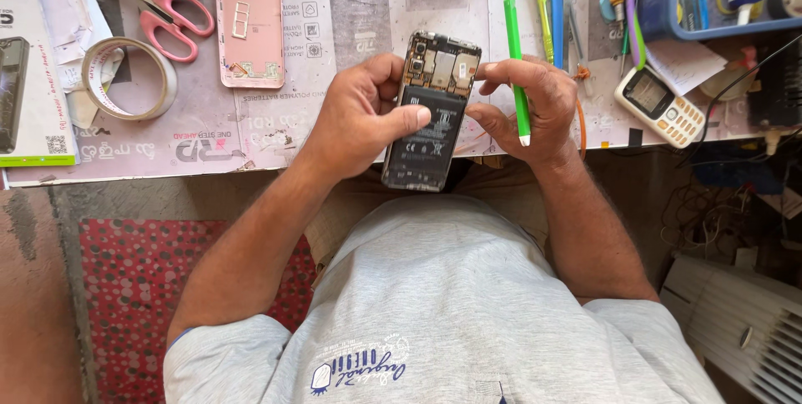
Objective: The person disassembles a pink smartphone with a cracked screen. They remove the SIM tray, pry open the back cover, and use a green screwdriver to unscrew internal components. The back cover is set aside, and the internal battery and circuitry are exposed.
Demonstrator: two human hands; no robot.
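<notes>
An opened smartphone (428, 116), back cover off with its black battery and circuit board showing, is held over the near edge of the work table. My left hand (361, 116) grips its left side, thumb lying across the battery. My right hand (535, 111) touches the phone's right edge with thumb and forefinger while also holding a green pen-shaped tool (516, 66), tip pointing toward me. The phone's pink back cover (249, 20) lies inside-up on the table to the far left.
Pink-handled scissors (171, 15) and a roll of tape (129, 78) lie at the left. Screwdrivers and tools (585, 3), a small white keypad phone (660, 105) and a blue tray (718, 3) sit at the right. A black phone (10, 91) rests at the far left.
</notes>
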